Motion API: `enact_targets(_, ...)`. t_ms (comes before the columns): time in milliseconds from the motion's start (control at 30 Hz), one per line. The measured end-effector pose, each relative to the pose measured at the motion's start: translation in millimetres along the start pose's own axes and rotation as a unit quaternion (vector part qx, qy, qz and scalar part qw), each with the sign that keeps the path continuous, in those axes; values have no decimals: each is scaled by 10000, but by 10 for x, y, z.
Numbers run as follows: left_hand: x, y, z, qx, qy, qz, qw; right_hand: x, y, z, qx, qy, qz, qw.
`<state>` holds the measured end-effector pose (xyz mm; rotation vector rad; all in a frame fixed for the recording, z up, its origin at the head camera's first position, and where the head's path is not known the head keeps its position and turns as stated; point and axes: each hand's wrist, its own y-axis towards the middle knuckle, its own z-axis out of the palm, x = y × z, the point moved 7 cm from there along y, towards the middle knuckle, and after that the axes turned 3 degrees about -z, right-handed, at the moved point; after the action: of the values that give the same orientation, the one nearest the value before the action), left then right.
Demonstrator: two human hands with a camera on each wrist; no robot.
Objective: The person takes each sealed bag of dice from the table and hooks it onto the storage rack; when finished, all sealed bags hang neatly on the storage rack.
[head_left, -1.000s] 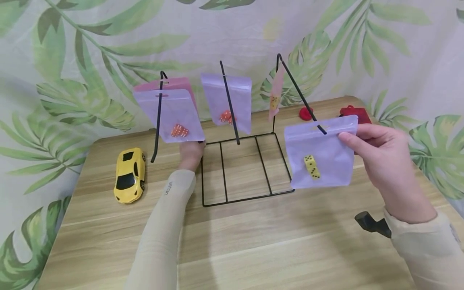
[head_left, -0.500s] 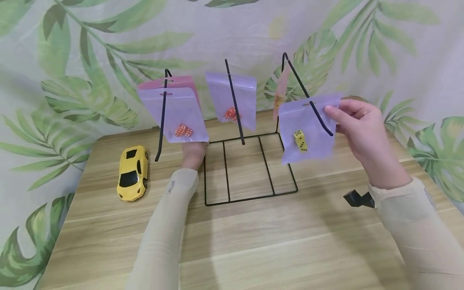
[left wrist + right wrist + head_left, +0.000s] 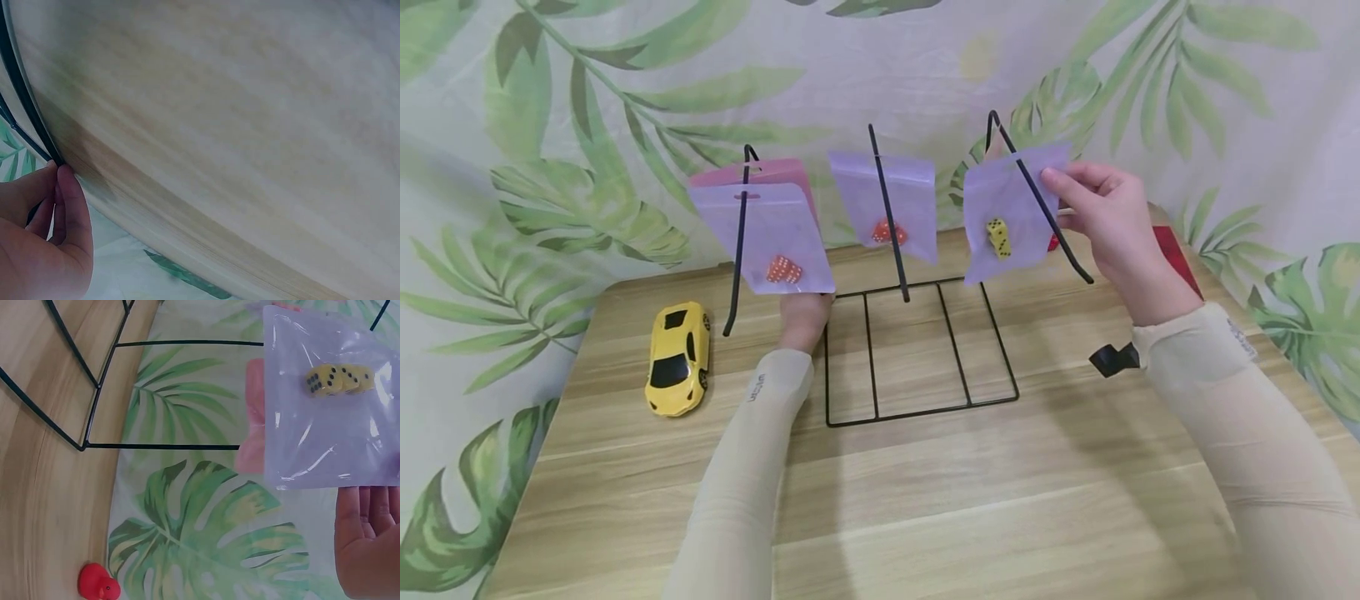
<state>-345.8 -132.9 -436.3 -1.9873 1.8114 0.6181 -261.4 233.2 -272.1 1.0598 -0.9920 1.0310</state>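
My right hand [image 3: 1105,225] pinches the upper right corner of a purple zip bag [image 3: 981,208] holding yellow dice [image 3: 998,237]. The bag sits along the right prong [image 3: 1048,212] of a black wire rack [image 3: 925,412], the rod passing through its top. Behind it, a pink bag [image 3: 253,412] is mostly covered. Low on the rack's left side, my left hand [image 3: 805,318] is partly hidden by hanging bags; in the left wrist view its thumb and fingertips pinch the black wire [image 3: 31,100].
A purple bag [image 3: 760,221] with orange dice hangs on the left prong before a pink bag [image 3: 790,173]. Another purple bag [image 3: 913,196] is on the middle prong. A yellow toy car [image 3: 677,358] stands left; a red duck [image 3: 94,581] and red object [image 3: 1176,258] lie right.
My right hand has slid the purple bag with yellow dice back along the right prong, away from its tip and toward the wall. The left hand keeps its place at the rack.
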Motion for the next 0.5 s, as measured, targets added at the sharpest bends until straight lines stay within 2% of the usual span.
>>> enact_targets(167,9,13,3,173,281,-33,9994,-90,53,-33,-42,-57,33,10000)
enact_targets(367,85,-19,-6,98,-106,-179,9997,-217,-38,-175,-139,47,240,9996)
enact_targets(500,132,-35,40,-41,-174,-53,9998,-279,-215,-310,-77,59,182,9998)
